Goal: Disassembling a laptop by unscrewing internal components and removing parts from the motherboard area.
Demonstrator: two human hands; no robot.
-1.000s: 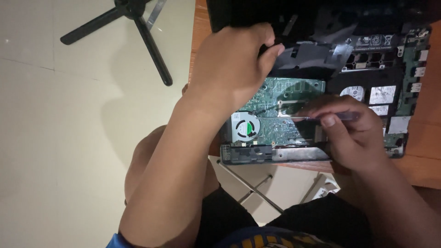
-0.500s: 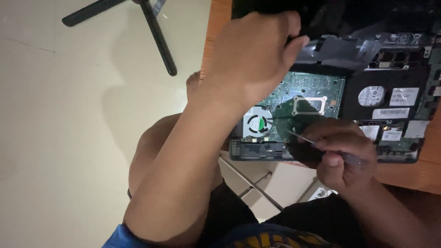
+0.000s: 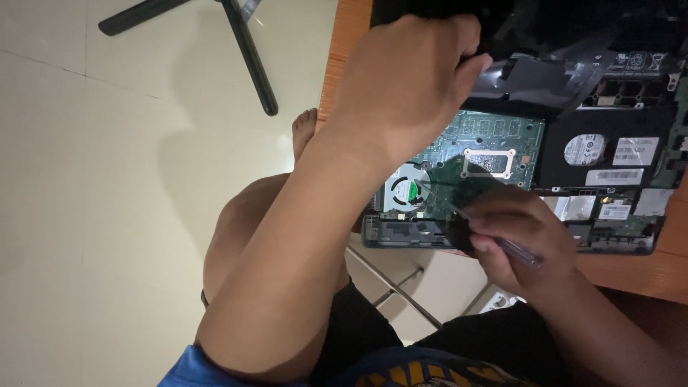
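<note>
While right hand (image 3: 519, 233) pinches screwdriver (image 3: 476, 218) by fan (image 3: 403, 190), left hand (image 3: 408, 79) grips black cover (image 3: 530, 79); 1 slip could gouge green board (image 3: 494, 140).

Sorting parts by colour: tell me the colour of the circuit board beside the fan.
Green, clearest in the head view: circuit board, fan.

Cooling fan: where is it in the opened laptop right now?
In the head view the fan sits at the lower left of the open laptop, just below the left hand and left of the right hand with the screwdriver.
</note>
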